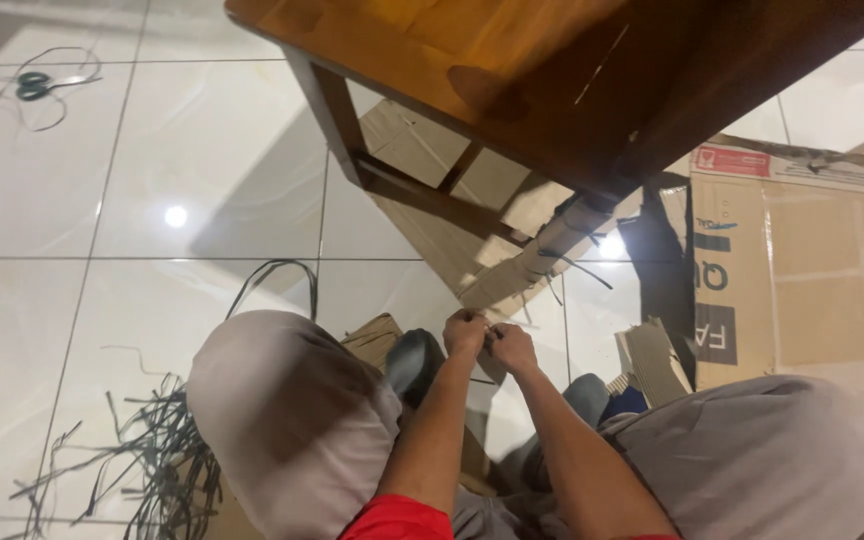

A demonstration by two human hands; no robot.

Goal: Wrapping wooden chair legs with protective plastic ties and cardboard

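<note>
Hands, left [466, 332] & right [510, 348], both closed, touching, pinching cardboard-wrapped table leg [542, 255].

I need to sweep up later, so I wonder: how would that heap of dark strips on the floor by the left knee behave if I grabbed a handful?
The heap of dark strips looks thin and flat, so probably light and floppy. The strands cross and curl, so a handful would likely drag tangled neighbours along. On the glossy tiled floor they should slide easily.
</note>
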